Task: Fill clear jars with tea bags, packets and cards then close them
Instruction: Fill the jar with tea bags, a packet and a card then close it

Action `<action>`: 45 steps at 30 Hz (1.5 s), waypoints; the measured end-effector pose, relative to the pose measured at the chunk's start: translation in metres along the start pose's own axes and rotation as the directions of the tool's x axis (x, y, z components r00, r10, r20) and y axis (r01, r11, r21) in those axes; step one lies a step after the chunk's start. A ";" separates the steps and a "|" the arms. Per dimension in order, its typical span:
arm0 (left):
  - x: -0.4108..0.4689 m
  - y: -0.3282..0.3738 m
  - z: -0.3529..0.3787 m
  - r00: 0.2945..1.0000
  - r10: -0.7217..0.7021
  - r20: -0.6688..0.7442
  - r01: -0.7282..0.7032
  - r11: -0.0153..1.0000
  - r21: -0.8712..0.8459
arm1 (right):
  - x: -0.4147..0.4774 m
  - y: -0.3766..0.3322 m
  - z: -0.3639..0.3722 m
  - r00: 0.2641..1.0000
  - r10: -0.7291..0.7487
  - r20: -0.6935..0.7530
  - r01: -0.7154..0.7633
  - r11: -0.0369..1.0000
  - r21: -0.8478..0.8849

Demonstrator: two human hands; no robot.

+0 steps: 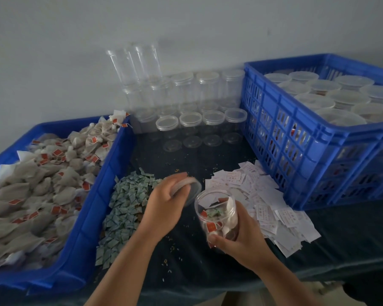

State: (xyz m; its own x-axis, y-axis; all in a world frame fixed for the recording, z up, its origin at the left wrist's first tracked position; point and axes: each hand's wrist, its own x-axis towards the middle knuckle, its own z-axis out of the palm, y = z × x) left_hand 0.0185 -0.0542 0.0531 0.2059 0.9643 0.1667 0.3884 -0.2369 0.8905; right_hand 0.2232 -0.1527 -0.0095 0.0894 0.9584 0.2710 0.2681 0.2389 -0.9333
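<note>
My right hand (241,237) grips a clear jar (217,213), tilted toward me above the dark table. Inside it I see tea bags with red tags, a green packet and a white card. The jar's mouth is uncovered. My left hand (164,206) holds a clear plastic lid (191,189) just left of and slightly above the jar's rim. A blue bin (111,173) at the left is heaped with tea bags (42,188). Green packets (126,208) lie in a pile beside it, and white cards (267,199) are scattered to the right.
Empty lidded clear jars (190,120) stand in rows at the back against the wall, two stacked higher. A blue slatted crate (296,138) at the right holds several closed jars. Crumbs dot the dark tablecloth (186,261). The table's front edge runs near my forearms.
</note>
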 end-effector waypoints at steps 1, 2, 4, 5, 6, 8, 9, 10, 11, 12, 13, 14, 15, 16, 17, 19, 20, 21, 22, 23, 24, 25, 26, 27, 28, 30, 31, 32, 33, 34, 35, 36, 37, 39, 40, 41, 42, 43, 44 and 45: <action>-0.001 0.008 0.000 0.997 0.033 0.076 -0.029 0.998 -0.047 | 0.000 -0.001 0.001 1.000 -0.013 0.003 0.013 1.000 -0.009; -0.003 0.015 0.000 0.985 0.080 0.155 -0.070 0.995 -0.067 | 0.001 -0.001 0.001 1.000 -0.023 0.006 0.023 1.000 -0.011; -0.008 0.029 -0.001 0.932 0.170 0.320 -0.170 0.985 -0.027 | 0.001 0.000 0.002 0.999 -0.035 0.012 0.035 0.999 0.003; -0.010 0.035 -0.001 0.896 0.193 0.401 -0.219 0.976 0.020 | 0.001 0.001 0.002 0.999 -0.039 0.013 0.039 0.999 0.009; -0.011 0.040 0.000 0.859 0.205 0.470 -0.269 0.961 0.072 | 0.001 0.002 0.002 0.999 -0.043 0.014 0.043 0.999 0.010; -0.010 0.048 0.003 0.809 0.200 0.552 -0.349 0.920 0.179 | 0.001 0.003 0.001 0.999 -0.050 0.014 0.050 0.999 -0.018; -0.010 0.053 0.004 0.803 0.181 0.567 -0.358 0.908 0.217 | 0.001 0.004 0.001 0.999 -0.051 0.015 0.051 0.998 -0.034; -0.010 0.057 0.005 0.802 0.168 0.573 -0.362 0.899 0.245 | 0.001 0.004 0.001 0.999 -0.046 0.020 0.047 0.998 -0.041; -0.011 0.060 0.006 0.805 0.165 0.569 -0.376 0.885 0.276 | 0.000 0.004 0.001 0.999 -0.035 0.028 0.036 0.999 -0.039; -0.014 0.064 0.009 0.813 0.166 0.558 -0.397 0.859 0.324 | 0.000 0.004 0.001 0.999 -0.023 0.038 0.025 0.999 -0.031; -0.017 0.066 0.013 0.825 0.172 0.539 -0.421 0.823 0.381 | 0.000 0.005 0.001 0.999 -0.011 0.048 0.012 1.000 -0.018; -0.021 0.068 0.018 0.837 0.185 0.514 -0.444 0.779 0.443 | 0.000 0.006 0.001 0.998 0.003 0.059 -0.003 1.000 0.001; -0.025 0.070 0.024 0.850 0.196 0.490 -0.458 0.734 0.501 | 0.000 0.008 0.001 0.998 0.017 0.068 -0.018 1.000 0.015; -0.030 0.072 0.030 0.862 0.201 0.465 -0.460 0.696 0.552 | 0.001 0.009 0.001 0.997 0.029 0.074 -0.031 0.999 0.024; -0.034 0.074 0.035 0.875 0.200 0.442 -0.452 0.664 0.595 | 0.001 0.009 0.001 0.996 0.038 0.075 -0.040 0.999 0.021; -0.040 0.077 0.044 0.896 0.189 0.401 -0.426 0.617 0.662 | 0.001 0.009 0.002 0.998 0.033 0.055 -0.031 0.999 -0.030; -0.042 0.078 0.049 0.905 0.185 0.383 -0.413 0.595 0.689 | 0.001 0.009 0.002 0.999 0.023 0.041 -0.020 0.998 -0.065; -0.045 0.079 0.052 0.912 0.182 0.367 -0.401 0.576 0.713 | 0.000 0.008 0.002 0.999 0.019 0.029 -0.017 0.996 -0.084; -0.046 0.079 0.055 0.919 0.182 0.350 -0.389 0.563 0.729 | 0.000 0.007 0.002 0.999 0.022 0.023 -0.020 0.996 -0.086; -0.048 0.079 0.058 0.925 0.183 0.333 -0.376 0.559 0.739 | 0.000 0.007 0.002 0.999 0.029 0.025 -0.027 0.996 -0.081; -0.049 0.079 0.060 0.930 0.185 0.317 -0.365 0.558 0.745 | -0.001 0.007 0.001 0.999 0.028 0.025 -0.027 0.997 -0.076; -0.050 0.079 0.061 0.934 0.184 0.307 -0.356 0.558 0.749 | -0.001 0.007 0.001 1.000 0.025 0.017 -0.024 0.997 -0.075; -0.051 0.079 0.062 0.936 0.184 0.300 -0.350 0.562 0.749 | -0.001 0.006 0.001 1.000 0.015 0.005 -0.014 0.997 -0.071; -0.052 0.079 0.063 0.937 0.185 0.295 -0.347 0.570 0.745 | -0.001 0.006 0.000 1.000 -0.001 -0.005 0.001 0.998 -0.062; -0.053 0.078 0.063 0.936 0.191 0.295 -0.350 0.576 0.738 | -0.001 0.005 0.000 1.000 -0.017 -0.010 0.016 0.999 -0.048; -0.053 0.077 0.060 0.920 0.233 0.314 -0.391 0.575 0.719 | 0.000 0.003 0.000 0.999 -0.032 -0.014 0.031 0.999 -0.040; -0.051 0.076 0.056 0.903 0.259 0.343 -0.429 0.577 0.695 | 0.000 0.004 0.000 0.999 -0.036 -0.012 0.035 0.998 -0.048; -0.048 0.074 0.052 0.877 0.278 0.391 -0.478 0.582 0.658 | 0.000 0.007 -0.001 0.999 -0.039 -0.007 0.039 0.998 -0.058; -0.044 0.072 0.047 0.844 0.290 0.451 -0.529 0.590 0.610 | -0.001 0.008 -0.001 0.999 -0.032 0.004 0.033 0.998 -0.056; -0.040 0.071 0.041 0.807 0.296 0.511 -0.573 0.603 0.556 | -0.002 0.012 -0.002 0.999 -0.028 0.023 0.030 0.998 -0.052; -0.036 0.071 0.034 0.775 0.293 0.560 -0.598 0.626 0.501 | -0.003 0.014 -0.003 0.999 -0.020 0.047 0.021 0.999 -0.040; -0.033 0.072 0.028 0.754 0.284 0.593 -0.600 0.665 0.444 | -0.003 0.014 -0.003 0.998 -0.020 0.067 0.023 0.999 -0.045; -0.030 0.074 0.024 0.741 0.279 0.610 -0.583 0.717 0.381 | -0.002 0.012 -0.003 0.997 -0.028 0.075 0.033 0.997 -0.064; -0.028 0.078 0.020 0.726 0.255 0.639 -0.555 0.765 0.326 | 0.000 0.007 -0.001 0.993 -0.071 0.097 0.082 0.990 -0.111; -0.028 0.081 0.019 0.717 0.229 0.659 -0.563 0.747 0.354 | 0.000 0.007 -0.001 0.991 -0.083 0.107 0.096 0.988 -0.122; -0.030 0.083 0.019 0.715 0.196 0.671 -0.563 0.731 0.386 | 0.001 0.006 0.000 0.990 -0.085 0.109 0.098 0.988 -0.119; -0.033 0.086 0.021 0.727 0.166 0.667 -0.544 0.732 0.410 | 0.001 0.005 0.000 0.991 -0.080 0.103 0.092 0.989 -0.119; -0.039 0.089 0.024 0.755 0.150 0.639 -0.519 0.733 0.441 | 0.001 0.004 0.001 0.993 -0.074 0.094 0.085 0.990 -0.114; -0.046 0.092 0.031 0.792 0.139 0.594 -0.493 0.720 0.488 | 0.001 0.002 0.001 0.994 -0.077 0.083 0.087 0.988 -0.125; -0.051 0.095 0.038 0.843 0.107 0.527 -0.442 0.698 0.564 | 0.001 -0.001 0.001 0.994 -0.085 0.071 0.095 0.986 -0.141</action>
State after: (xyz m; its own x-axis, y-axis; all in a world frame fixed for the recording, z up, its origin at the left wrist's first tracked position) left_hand 0.0793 -0.1304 0.1127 0.6888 0.7248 0.0127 0.6868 -0.6581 0.3087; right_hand 0.2217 -0.1522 -0.0084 -0.0018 0.9432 0.3323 0.4075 0.3041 -0.8610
